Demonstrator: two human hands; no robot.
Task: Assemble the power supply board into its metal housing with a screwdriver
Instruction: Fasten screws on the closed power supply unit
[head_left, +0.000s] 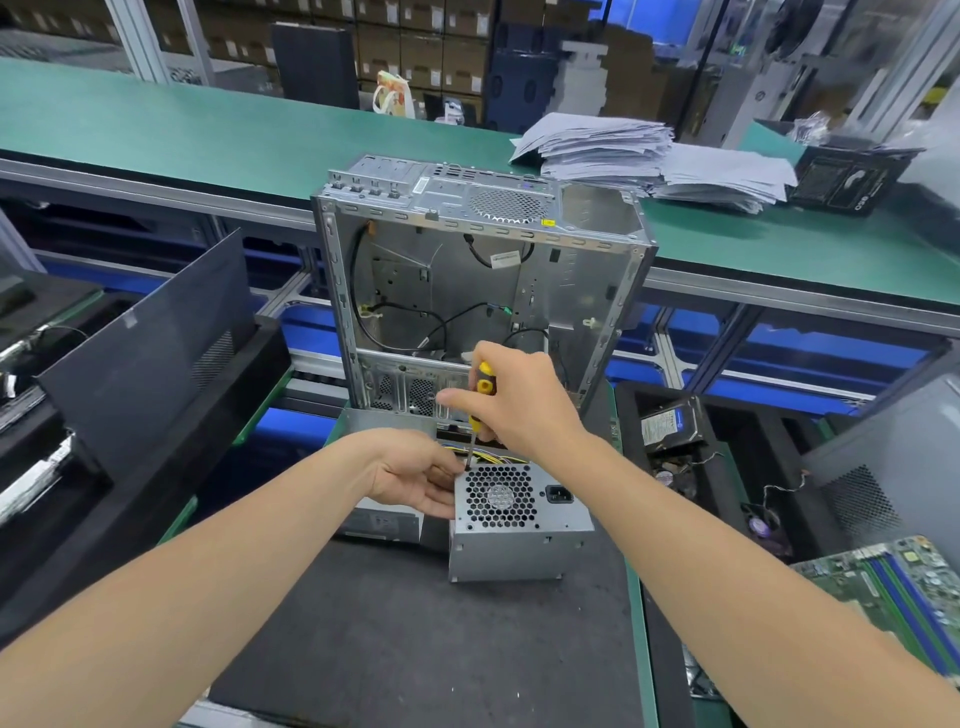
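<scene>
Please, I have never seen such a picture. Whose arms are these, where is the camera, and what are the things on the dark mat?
The camera sits on a person's head and looks down, so the two bare arms are that person's own. The right hand holds a yellow-and-black screwdriver, with its tip at the top left corner of a grey metal power supply box on the dark mat. The left hand holds that box at its left side. Behind it stands an open computer case, mostly empty. At the right lie a hard drive and a green motherboard.
</scene>
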